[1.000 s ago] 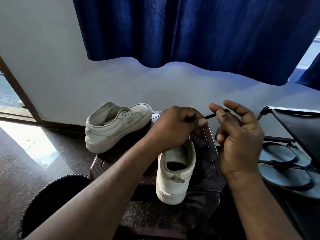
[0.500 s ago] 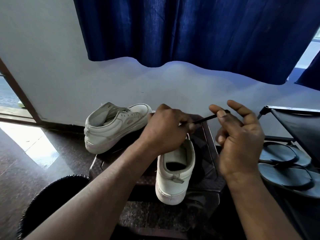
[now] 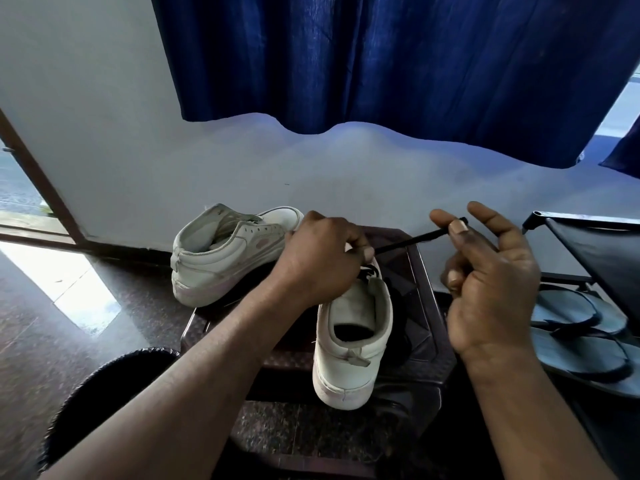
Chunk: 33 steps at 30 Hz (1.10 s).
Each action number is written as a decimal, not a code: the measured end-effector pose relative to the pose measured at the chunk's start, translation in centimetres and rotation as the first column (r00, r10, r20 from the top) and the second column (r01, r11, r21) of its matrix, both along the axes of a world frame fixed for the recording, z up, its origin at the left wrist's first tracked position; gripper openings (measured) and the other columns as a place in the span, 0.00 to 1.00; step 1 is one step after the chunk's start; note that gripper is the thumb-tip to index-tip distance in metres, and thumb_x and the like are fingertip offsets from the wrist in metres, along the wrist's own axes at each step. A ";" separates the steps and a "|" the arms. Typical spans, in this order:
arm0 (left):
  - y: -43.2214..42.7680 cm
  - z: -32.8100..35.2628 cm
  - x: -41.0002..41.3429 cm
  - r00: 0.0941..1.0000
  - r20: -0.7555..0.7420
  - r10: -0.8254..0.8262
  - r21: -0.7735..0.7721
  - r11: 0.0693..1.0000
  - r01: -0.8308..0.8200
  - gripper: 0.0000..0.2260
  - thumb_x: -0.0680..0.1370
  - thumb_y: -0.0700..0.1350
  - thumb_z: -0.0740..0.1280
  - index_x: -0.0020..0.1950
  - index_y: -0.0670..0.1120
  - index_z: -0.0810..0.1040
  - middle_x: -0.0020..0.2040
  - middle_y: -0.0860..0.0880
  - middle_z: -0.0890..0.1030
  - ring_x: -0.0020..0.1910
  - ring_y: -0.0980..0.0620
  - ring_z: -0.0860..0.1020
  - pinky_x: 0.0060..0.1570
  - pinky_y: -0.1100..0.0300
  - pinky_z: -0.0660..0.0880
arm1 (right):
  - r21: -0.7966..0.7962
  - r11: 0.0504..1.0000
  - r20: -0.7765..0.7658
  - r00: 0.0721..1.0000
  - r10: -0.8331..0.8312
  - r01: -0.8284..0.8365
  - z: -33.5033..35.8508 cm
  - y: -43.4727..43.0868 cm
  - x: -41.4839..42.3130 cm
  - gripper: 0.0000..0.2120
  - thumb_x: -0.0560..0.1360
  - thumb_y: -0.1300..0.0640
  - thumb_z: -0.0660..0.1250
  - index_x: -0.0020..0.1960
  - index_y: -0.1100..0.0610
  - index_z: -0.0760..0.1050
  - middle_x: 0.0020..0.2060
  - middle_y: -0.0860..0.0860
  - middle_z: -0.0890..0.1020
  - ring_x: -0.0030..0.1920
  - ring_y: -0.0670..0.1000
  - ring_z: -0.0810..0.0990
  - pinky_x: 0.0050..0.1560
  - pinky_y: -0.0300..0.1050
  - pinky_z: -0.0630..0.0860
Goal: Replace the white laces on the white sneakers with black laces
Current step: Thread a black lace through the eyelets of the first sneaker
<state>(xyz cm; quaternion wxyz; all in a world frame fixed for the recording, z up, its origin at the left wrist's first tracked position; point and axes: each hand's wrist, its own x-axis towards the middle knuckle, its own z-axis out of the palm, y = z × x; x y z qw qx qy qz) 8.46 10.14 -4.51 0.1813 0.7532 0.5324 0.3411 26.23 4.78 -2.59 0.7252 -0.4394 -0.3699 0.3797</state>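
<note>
Two white sneakers sit on a dark plastic stool (image 3: 429, 306). The near sneaker (image 3: 349, 344) points away from me, heel toward me. The far sneaker (image 3: 228, 258) lies at the back left, without a lace that I can see. A black lace (image 3: 412, 240) runs taut from the near sneaker's eyelets up to the right. My left hand (image 3: 322, 258) is curled over the front of the near sneaker, fingers pinching the lace at the eyelets. My right hand (image 3: 485, 271) pinches the lace's end between thumb and forefinger, the other fingers spread. The sneaker's front is hidden under my left hand.
A blue curtain (image 3: 381, 64) hangs over the pale wall behind. A black rack (image 3: 595, 251) stands at right with a pair of grey flip-flops (image 3: 581, 337) beneath. A dark round bin (image 3: 114, 386) sits at lower left. A doorway opens at far left.
My left hand has slid left and down along the lace toward the sneaker's eyelets, exposing a longer taut stretch of black lace. My right hand has stayed about in place.
</note>
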 end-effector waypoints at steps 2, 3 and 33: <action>-0.2 0.1 0.0 0.999 0.041 -0.034 0.010 0.999 0.033 0.08 0.75 0.60 0.66 0.49 0.63 0.83 0.51 0.64 0.83 0.62 0.52 0.73 0.64 0.44 0.71 | -0.006 1.000 0.001 1.000 -0.007 0.007 -0.1 0.1 0.1 0.14 0.80 0.65 0.67 0.64 0.56 0.74 0.50 0.55 0.88 0.27 0.48 0.65 0.27 0.38 0.66; -0.5 0.4 0.3 0.995 0.066 -0.080 0.040 0.996 0.077 0.07 0.77 0.60 0.68 0.53 0.64 0.83 0.52 0.64 0.83 0.62 0.53 0.72 0.64 0.47 0.71 | -0.010 1.000 0.014 1.000 0.004 -0.004 -0.1 0.1 -0.1 0.14 0.80 0.66 0.67 0.65 0.57 0.74 0.50 0.55 0.88 0.26 0.47 0.66 0.27 0.38 0.66; -2.0 0.5 -0.5 0.995 0.100 -0.009 -0.011 1.000 0.010 0.09 0.74 0.54 0.77 0.48 0.55 0.78 0.38 0.56 0.75 0.38 0.59 0.73 0.37 0.64 0.66 | 0.005 0.995 -0.055 0.994 -0.097 0.097 -0.4 0.7 0.9 0.06 0.80 0.62 0.69 0.47 0.52 0.77 0.46 0.56 0.88 0.28 0.47 0.73 0.28 0.38 0.69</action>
